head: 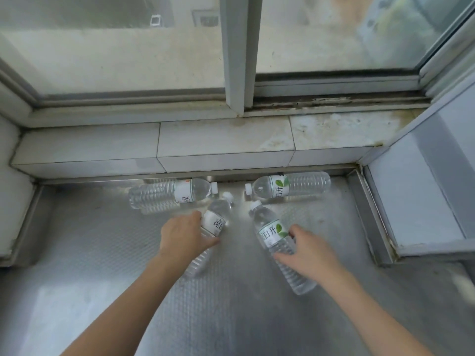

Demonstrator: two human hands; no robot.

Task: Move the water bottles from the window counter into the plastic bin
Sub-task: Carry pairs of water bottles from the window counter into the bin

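Several clear water bottles with white caps and white labels lie on the steel window counter (90, 240). My left hand (183, 236) is closed around the middle of one bottle (218, 215), whose cap points away from me. My right hand (309, 254) grips a second bottle (268, 227), also pointing away, its base sticking out below my palm. Two more lie on their sides against the back ledge: one at the left (164, 192) and one at the right (293, 186), caps facing each other. No plastic bin is in view.
A tiled ledge (218, 142) runs behind the counter under a sliding window (236, 55). A raised steel lip (370, 214) and a white panel (424, 196) border the counter on the right; a wall edge closes the left side.
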